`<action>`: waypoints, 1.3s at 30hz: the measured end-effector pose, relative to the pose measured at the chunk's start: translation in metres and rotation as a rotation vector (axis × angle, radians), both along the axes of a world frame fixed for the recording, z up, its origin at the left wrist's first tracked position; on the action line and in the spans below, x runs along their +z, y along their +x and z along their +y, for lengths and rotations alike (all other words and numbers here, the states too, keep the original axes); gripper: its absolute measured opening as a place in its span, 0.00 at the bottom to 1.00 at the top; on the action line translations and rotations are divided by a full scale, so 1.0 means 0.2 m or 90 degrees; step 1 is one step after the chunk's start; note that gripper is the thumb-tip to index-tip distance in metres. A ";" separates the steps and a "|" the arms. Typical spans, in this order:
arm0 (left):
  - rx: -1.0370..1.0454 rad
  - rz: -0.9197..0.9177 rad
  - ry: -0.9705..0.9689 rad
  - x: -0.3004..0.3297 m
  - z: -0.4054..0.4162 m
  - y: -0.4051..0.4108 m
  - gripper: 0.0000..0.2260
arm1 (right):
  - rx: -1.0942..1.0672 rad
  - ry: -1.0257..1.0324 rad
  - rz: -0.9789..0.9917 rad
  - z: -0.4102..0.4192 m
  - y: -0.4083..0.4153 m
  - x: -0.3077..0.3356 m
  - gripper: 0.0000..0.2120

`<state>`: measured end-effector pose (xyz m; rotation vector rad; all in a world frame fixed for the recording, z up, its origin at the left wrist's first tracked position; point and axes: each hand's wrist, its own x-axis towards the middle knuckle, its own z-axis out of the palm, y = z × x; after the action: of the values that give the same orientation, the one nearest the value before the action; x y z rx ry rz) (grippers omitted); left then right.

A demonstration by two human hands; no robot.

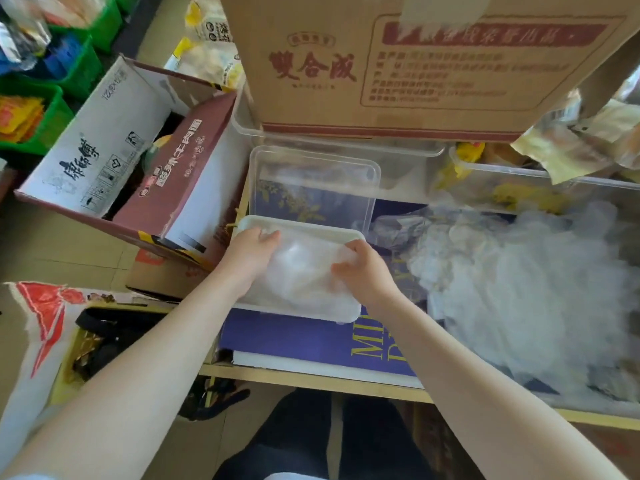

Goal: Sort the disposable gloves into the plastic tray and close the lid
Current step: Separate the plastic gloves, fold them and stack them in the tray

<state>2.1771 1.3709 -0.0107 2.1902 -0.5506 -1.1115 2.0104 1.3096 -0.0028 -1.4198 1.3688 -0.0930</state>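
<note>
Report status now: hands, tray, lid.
Both hands, left and right, pressing gloves into white tray. Clear lid off, lying behind tray. Big glove pile loose at right.

Under your fingers the tray is milky, semi-clear plastic w/ a smooth, soft sheen. Gloves between your fingertips: thin, filmy, crinkled plastic. Beyond your fingers the lid is clear, glossy plastic. Right of your right-hand fingers, the glove pile looks cloudy, wrinkled film. Box further out is matt brown cardboard.
</note>
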 end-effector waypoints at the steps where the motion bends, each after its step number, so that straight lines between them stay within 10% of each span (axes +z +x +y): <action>1: -0.034 -0.036 0.021 -0.02 -0.01 0.01 0.21 | 0.001 -0.025 0.020 0.01 0.02 0.00 0.17; 7: -0.309 -0.419 0.107 0.01 0.03 0.01 0.18 | -0.046 -0.101 0.062 0.05 0.14 -0.03 0.13; 10: -0.430 -0.738 -0.030 0.00 0.12 0.00 0.30 | -0.052 -0.103 0.067 0.07 0.17 -0.05 0.14; 16: -0.470 -0.880 -0.356 -0.08 0.16 0.04 0.27 | -0.027 -0.147 0.128 0.10 0.18 -0.09 0.10; 21: -0.637 -0.795 -0.314 -0.14 0.15 0.03 0.14 | 0.064 -0.214 0.205 0.09 0.15 -0.08 0.17; 24: -0.646 -0.690 -0.185 -0.14 0.15 0.04 0.26 | 0.071 -0.192 0.193 0.09 0.14 -0.07 0.21; 39: -0.279 -0.405 -0.383 0.11 0.16 -0.02 0.28 | -0.016 -0.126 -0.161 -0.02 -0.08 0.13 0.15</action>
<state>2.1739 1.4027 0.0107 1.8739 -1.4797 -0.3162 1.9950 1.3061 0.0234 -1.4982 1.1926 -0.4202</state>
